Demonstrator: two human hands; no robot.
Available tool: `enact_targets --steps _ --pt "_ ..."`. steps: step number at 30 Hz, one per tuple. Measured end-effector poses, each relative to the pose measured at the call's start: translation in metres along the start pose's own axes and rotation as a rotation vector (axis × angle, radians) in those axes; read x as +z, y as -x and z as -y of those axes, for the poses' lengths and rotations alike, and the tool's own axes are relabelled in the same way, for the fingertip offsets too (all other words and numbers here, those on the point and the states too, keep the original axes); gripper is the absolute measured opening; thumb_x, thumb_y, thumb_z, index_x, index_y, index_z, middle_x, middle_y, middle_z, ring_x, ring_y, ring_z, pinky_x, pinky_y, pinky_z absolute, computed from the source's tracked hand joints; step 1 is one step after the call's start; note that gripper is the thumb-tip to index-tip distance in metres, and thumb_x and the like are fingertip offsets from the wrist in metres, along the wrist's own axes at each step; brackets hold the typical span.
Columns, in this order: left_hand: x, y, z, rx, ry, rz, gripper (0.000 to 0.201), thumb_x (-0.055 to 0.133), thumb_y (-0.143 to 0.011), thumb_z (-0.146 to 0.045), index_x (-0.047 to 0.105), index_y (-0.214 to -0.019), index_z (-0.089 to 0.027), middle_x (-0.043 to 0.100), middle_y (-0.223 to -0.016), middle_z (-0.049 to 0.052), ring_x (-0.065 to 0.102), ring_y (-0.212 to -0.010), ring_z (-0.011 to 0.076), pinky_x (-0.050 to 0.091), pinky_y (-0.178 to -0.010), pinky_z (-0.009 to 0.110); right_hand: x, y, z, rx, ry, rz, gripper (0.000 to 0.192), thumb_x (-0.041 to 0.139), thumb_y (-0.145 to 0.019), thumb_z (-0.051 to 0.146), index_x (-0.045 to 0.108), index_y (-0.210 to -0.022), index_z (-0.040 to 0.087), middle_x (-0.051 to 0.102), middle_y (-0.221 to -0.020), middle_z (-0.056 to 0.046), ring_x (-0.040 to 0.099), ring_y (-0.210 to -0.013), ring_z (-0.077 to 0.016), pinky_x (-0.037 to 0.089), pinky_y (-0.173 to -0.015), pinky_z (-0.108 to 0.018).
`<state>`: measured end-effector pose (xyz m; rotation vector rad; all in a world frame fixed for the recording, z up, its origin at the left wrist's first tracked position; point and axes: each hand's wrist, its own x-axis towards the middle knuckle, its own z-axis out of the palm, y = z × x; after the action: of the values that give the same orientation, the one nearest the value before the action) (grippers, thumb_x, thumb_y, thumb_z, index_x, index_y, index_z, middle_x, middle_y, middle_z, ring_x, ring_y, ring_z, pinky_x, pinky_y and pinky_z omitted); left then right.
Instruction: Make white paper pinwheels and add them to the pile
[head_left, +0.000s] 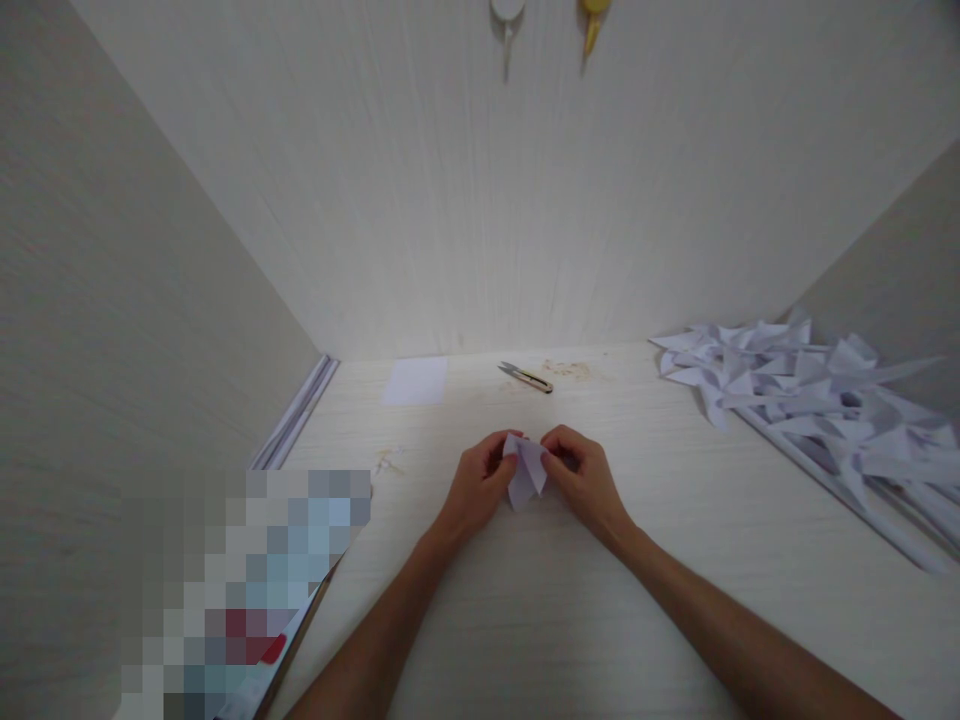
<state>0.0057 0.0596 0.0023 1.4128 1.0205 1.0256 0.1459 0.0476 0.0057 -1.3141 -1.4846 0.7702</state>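
Between my two hands, just above the tabletop, is a small white piece of paper with folds and pointed corners. My left hand pinches its left side between thumb and fingers. On the other side, my right hand has thumb and fingertips closed on the right edge. Beyond the hands lies a pair of thread snips, blades pointing left. A flat white paper square rests near the back wall, left of the snips.
White paper pinwheels with rolled paper sticks are heaped at the right. More paper rolls lean along the left wall. Small scraps and tiny brown bits lie about. Two hooks hang on the back wall. A blurred-out area covers the lower left.
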Motion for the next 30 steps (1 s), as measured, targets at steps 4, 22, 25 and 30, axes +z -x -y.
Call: enact_targets --steps 4,22,25,30 --pt "0.002 0.001 0.001 0.03 0.031 -0.074 0.033 0.049 -0.061 -0.006 0.058 -0.092 -0.016 0.065 -0.09 0.006 0.059 -0.08 0.0159 0.045 -0.073 0.027 0.0 -0.001 -0.001 0.002 -0.051 -0.019 0.009 0.05 -0.064 0.021 0.049 -0.056 0.018 0.049 -0.056 0.0 0.045 -0.055 -0.0132 0.035 -0.053 -0.026" --pt "-0.002 -0.001 -0.009 -0.111 -0.003 -0.265 0.013 0.064 -0.055 -0.017 0.064 -0.067 -0.012 0.066 -0.064 0.003 0.058 -0.061 0.0174 0.044 -0.057 0.028 0.002 0.007 0.006 -0.364 0.196 -0.059 0.015 0.062 -0.069 0.033 0.058 -0.071 0.019 0.059 -0.076 -0.005 0.054 -0.074 -0.0182 0.039 -0.068 -0.033" --pt "-0.004 -0.001 -0.008 -0.17 0.125 -0.19 0.025 0.07 -0.05 -0.017 0.065 -0.074 -0.012 0.068 -0.07 0.004 0.059 -0.062 0.0176 0.047 -0.059 0.029 0.0 0.002 0.001 -0.193 0.069 -0.133 0.02 0.053 -0.075 0.028 0.056 -0.058 0.019 0.052 -0.059 0.0 0.048 -0.058 -0.0138 0.038 -0.057 -0.028" --pt "-0.008 -0.002 -0.005 -0.208 0.328 -0.146 0.035 0.073 -0.051 -0.022 0.064 -0.084 -0.013 0.069 -0.076 0.005 0.061 -0.064 0.016 0.049 -0.062 0.029 -0.002 -0.006 -0.011 0.185 -0.488 -0.062 0.017 0.065 -0.065 0.035 0.064 -0.064 0.018 0.058 -0.057 0.0 0.052 -0.053 -0.0148 0.042 -0.051 -0.028"
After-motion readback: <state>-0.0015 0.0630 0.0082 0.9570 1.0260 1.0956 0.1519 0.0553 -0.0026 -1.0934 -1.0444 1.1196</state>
